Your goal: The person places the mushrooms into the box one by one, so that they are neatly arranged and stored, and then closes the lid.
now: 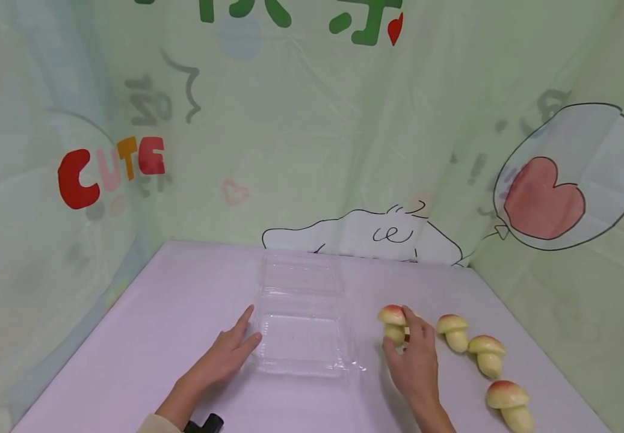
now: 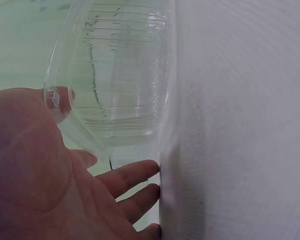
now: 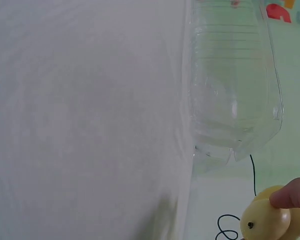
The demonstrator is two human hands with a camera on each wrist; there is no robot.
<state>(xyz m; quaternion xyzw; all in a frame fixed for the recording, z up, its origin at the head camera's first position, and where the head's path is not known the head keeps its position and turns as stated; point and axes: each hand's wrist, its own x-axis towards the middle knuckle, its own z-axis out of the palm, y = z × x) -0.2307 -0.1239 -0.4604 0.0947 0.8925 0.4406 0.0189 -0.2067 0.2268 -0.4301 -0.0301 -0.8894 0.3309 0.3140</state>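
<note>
A clear plastic clamshell box lies on the table with its lid folded back behind it. My left hand is at the box's left side, fingers spread. In the left wrist view a fingertip shows through the clear rim, and other fingers reach down to the tabletop. To the right of the box, my right hand grips a toy mushroom with a yellow stem and red-tinged cap. The right wrist view shows my thumb against this mushroom, which has a small dark spot at its end.
On the right stand more mushrooms: one near my right hand, another beside it, and a third closer to me. Printed cloth walls rise around the table. A black strap piece shows near my left wrist.
</note>
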